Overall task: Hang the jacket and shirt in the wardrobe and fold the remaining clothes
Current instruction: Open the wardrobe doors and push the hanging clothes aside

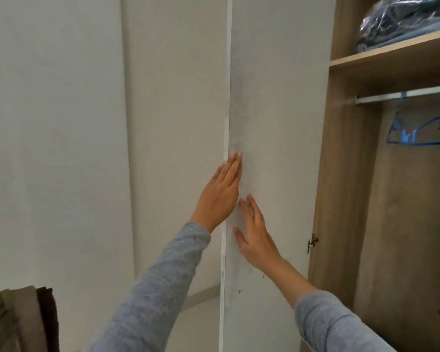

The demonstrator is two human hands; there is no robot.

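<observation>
A white wardrobe door (272, 97) stands swung open in front of me, hinged on the wooden wardrobe (346, 174) at the right. My left hand (220, 194) lies flat at the door's free edge, fingers straight and together. My right hand (254, 229) presses flat on the door's inner face just below, fingers slightly spread. Neither hand holds anything. Inside the wardrobe a metal rail (404, 95) carries blue hangers (417, 130). No jacket or shirt is in view.
A wooden shelf (391, 59) above the rail holds a plastic-wrapped dark bundle (404, 21). Folded brown and dark cloth (23, 321) sits at the bottom left. White walls fill the left; a door hinge (312, 243) shows at the wardrobe's side.
</observation>
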